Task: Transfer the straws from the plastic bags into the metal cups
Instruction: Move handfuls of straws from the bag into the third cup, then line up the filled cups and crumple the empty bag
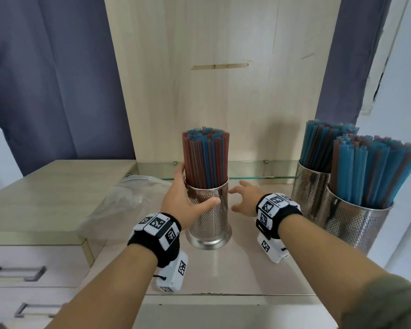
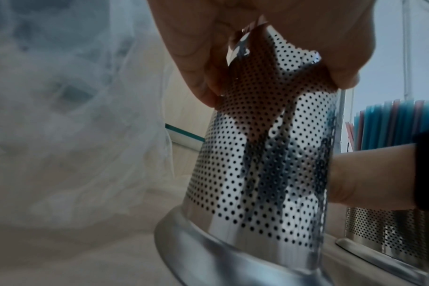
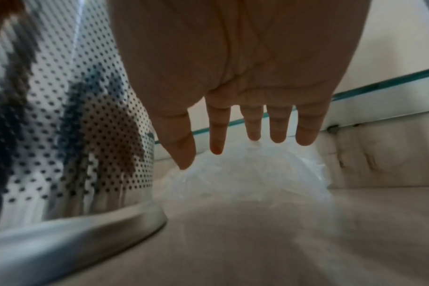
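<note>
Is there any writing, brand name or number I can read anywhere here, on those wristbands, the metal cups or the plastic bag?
Left wristband: black-and-white square code patterns with tiny characters beside them, too small to read.
Right wristband: the same kind of patterns, small marks unreadable.
White boxes under the wrists: code patterns only.
Metal cups, straws, plastic bag: no text visible.
So nothing can be quoted.

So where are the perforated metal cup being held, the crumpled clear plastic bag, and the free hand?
Perforated metal cup (image 1: 209, 210), head view, its side wall.
Crumpled clear plastic bag (image 1: 126, 198), head view, its middle.
Right hand (image 1: 244, 198), head view, its back.
</note>
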The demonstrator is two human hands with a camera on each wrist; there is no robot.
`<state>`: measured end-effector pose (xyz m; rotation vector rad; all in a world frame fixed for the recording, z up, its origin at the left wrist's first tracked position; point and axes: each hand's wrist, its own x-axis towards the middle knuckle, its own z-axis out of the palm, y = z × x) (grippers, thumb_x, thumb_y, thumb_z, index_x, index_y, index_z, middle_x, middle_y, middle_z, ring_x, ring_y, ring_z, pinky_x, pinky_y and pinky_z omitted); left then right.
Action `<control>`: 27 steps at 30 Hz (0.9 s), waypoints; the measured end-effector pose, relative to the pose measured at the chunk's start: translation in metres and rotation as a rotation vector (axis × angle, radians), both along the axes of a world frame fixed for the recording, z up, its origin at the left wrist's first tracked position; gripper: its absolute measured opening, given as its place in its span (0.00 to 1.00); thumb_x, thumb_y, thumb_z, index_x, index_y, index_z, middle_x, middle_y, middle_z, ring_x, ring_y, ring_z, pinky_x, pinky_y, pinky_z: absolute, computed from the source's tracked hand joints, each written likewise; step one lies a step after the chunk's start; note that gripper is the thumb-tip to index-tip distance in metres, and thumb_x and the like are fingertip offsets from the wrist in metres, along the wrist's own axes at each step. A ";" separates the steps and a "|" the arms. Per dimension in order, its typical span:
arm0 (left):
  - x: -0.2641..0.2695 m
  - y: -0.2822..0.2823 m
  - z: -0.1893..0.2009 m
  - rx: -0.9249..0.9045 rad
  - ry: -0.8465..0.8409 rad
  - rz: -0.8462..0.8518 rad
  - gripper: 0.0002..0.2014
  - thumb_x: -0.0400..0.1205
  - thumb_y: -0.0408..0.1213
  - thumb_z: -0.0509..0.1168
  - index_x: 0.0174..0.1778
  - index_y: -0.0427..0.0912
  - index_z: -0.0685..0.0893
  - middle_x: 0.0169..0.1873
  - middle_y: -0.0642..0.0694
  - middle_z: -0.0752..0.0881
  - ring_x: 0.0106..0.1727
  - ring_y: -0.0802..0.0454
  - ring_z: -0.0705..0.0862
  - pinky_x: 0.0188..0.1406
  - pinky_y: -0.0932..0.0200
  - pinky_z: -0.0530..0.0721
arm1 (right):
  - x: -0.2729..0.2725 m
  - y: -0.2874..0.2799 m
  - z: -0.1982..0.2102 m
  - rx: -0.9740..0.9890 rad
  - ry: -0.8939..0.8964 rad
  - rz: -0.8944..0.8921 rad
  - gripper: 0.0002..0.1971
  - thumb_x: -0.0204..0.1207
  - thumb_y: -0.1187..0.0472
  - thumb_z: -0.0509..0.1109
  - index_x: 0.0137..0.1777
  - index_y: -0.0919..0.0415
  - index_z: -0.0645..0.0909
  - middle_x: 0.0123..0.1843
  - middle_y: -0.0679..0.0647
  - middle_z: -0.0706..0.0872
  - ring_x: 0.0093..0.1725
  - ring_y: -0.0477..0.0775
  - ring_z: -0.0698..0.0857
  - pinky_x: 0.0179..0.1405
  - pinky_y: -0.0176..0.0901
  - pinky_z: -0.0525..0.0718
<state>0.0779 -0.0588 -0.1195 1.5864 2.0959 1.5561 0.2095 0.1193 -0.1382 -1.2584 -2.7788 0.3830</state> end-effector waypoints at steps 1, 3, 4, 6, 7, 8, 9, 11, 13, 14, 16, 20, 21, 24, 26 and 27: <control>-0.001 0.000 -0.001 0.009 0.011 0.001 0.55 0.64 0.50 0.82 0.81 0.54 0.54 0.56 0.67 0.77 0.59 0.65 0.79 0.58 0.68 0.75 | -0.003 0.002 -0.003 -0.019 -0.036 -0.006 0.36 0.77 0.50 0.73 0.83 0.44 0.62 0.86 0.54 0.60 0.82 0.59 0.65 0.80 0.54 0.66; -0.002 0.002 -0.001 0.017 0.019 -0.003 0.55 0.64 0.50 0.82 0.81 0.55 0.55 0.58 0.66 0.77 0.60 0.64 0.79 0.59 0.68 0.74 | -0.004 0.007 -0.009 -0.100 -0.101 -0.023 0.45 0.74 0.48 0.75 0.86 0.44 0.52 0.83 0.55 0.69 0.78 0.61 0.73 0.76 0.56 0.73; -0.002 0.003 -0.001 0.019 0.016 -0.005 0.54 0.64 0.50 0.82 0.81 0.55 0.55 0.59 0.65 0.77 0.60 0.64 0.78 0.59 0.68 0.74 | -0.003 0.007 -0.010 -0.140 -0.138 -0.027 0.47 0.73 0.46 0.75 0.86 0.42 0.48 0.82 0.55 0.71 0.76 0.61 0.76 0.75 0.58 0.74; -0.003 0.004 -0.001 0.022 0.011 -0.007 0.54 0.64 0.49 0.82 0.81 0.54 0.55 0.59 0.65 0.77 0.61 0.64 0.78 0.60 0.67 0.74 | 0.000 0.004 -0.009 -0.138 -0.206 -0.022 0.48 0.72 0.41 0.72 0.85 0.39 0.45 0.80 0.54 0.73 0.75 0.61 0.77 0.74 0.59 0.75; -0.003 0.005 -0.002 0.026 0.008 -0.009 0.53 0.65 0.49 0.82 0.81 0.54 0.56 0.59 0.65 0.77 0.61 0.64 0.78 0.60 0.68 0.74 | 0.001 0.000 -0.006 -0.110 -0.235 -0.026 0.47 0.73 0.40 0.71 0.86 0.41 0.46 0.80 0.54 0.74 0.74 0.61 0.78 0.73 0.59 0.76; -0.004 0.005 -0.002 0.030 0.006 -0.011 0.53 0.65 0.48 0.82 0.80 0.54 0.57 0.59 0.65 0.77 0.61 0.65 0.78 0.59 0.68 0.73 | 0.002 -0.005 -0.002 -0.080 -0.261 -0.030 0.46 0.73 0.40 0.71 0.86 0.44 0.48 0.79 0.55 0.75 0.73 0.61 0.79 0.72 0.58 0.77; -0.004 0.006 -0.003 0.035 0.004 -0.013 0.52 0.65 0.48 0.82 0.80 0.54 0.57 0.59 0.65 0.78 0.61 0.65 0.78 0.60 0.69 0.74 | 0.004 -0.011 0.001 -0.052 -0.295 -0.029 0.44 0.75 0.40 0.70 0.86 0.48 0.52 0.79 0.56 0.75 0.73 0.61 0.79 0.71 0.57 0.78; -0.005 0.007 -0.005 0.039 0.001 -0.013 0.53 0.64 0.49 0.82 0.80 0.54 0.57 0.60 0.65 0.78 0.62 0.64 0.79 0.61 0.67 0.75 | 0.011 -0.027 0.009 -0.025 -0.394 0.006 0.38 0.78 0.40 0.68 0.83 0.56 0.62 0.78 0.57 0.76 0.73 0.60 0.78 0.71 0.53 0.77; -0.005 0.007 -0.005 0.043 -0.002 -0.010 0.53 0.64 0.49 0.83 0.80 0.54 0.57 0.61 0.64 0.78 0.62 0.64 0.79 0.63 0.65 0.75 | 0.022 -0.045 0.021 -0.072 -0.474 0.043 0.32 0.82 0.41 0.64 0.80 0.61 0.70 0.75 0.57 0.79 0.69 0.58 0.81 0.66 0.47 0.78; -0.006 0.007 -0.006 0.042 -0.002 -0.008 0.53 0.64 0.49 0.83 0.80 0.53 0.57 0.60 0.65 0.78 0.61 0.64 0.78 0.63 0.65 0.75 | 0.029 -0.053 0.030 -0.110 -0.467 0.052 0.30 0.83 0.42 0.63 0.77 0.62 0.73 0.71 0.56 0.83 0.62 0.56 0.84 0.61 0.45 0.79; -0.007 0.009 -0.006 0.037 0.000 -0.004 0.53 0.64 0.49 0.83 0.80 0.53 0.57 0.59 0.66 0.78 0.60 0.65 0.78 0.62 0.65 0.76 | 0.042 -0.063 0.052 -0.105 -0.317 0.068 0.29 0.80 0.41 0.66 0.75 0.58 0.76 0.64 0.52 0.86 0.56 0.53 0.85 0.57 0.46 0.81; -0.006 0.010 -0.005 0.033 0.010 0.010 0.53 0.64 0.48 0.82 0.80 0.54 0.57 0.56 0.68 0.76 0.59 0.66 0.78 0.58 0.69 0.73 | 0.048 -0.050 0.075 0.200 -0.045 0.028 0.38 0.70 0.37 0.75 0.78 0.45 0.68 0.69 0.50 0.80 0.68 0.55 0.79 0.67 0.55 0.79; -0.006 0.011 -0.005 0.031 0.013 0.013 0.53 0.64 0.48 0.82 0.80 0.54 0.57 0.57 0.68 0.76 0.59 0.66 0.77 0.58 0.70 0.73 | 0.047 -0.045 0.074 0.204 -0.082 0.012 0.42 0.67 0.35 0.77 0.80 0.44 0.65 0.74 0.52 0.76 0.72 0.58 0.75 0.70 0.58 0.77; -0.003 0.010 -0.003 0.025 0.020 0.021 0.53 0.65 0.48 0.82 0.81 0.53 0.56 0.58 0.66 0.76 0.60 0.65 0.77 0.60 0.67 0.74 | 0.045 -0.031 0.061 0.037 -0.286 -0.035 0.57 0.59 0.33 0.81 0.85 0.40 0.53 0.86 0.55 0.58 0.82 0.63 0.64 0.77 0.63 0.69; -0.003 0.010 -0.003 0.010 0.017 0.024 0.53 0.65 0.49 0.82 0.81 0.53 0.55 0.59 0.65 0.76 0.61 0.64 0.77 0.63 0.64 0.75 | 0.045 -0.031 0.051 -0.100 -0.381 -0.027 0.59 0.59 0.34 0.82 0.86 0.39 0.49 0.87 0.54 0.57 0.84 0.62 0.63 0.79 0.61 0.66; -0.004 0.010 -0.003 0.005 0.014 0.020 0.54 0.65 0.50 0.82 0.81 0.53 0.55 0.61 0.64 0.76 0.62 0.63 0.77 0.65 0.61 0.76 | 0.045 -0.034 0.046 -0.158 -0.408 -0.011 0.58 0.60 0.36 0.83 0.85 0.38 0.51 0.87 0.52 0.60 0.83 0.61 0.64 0.80 0.61 0.66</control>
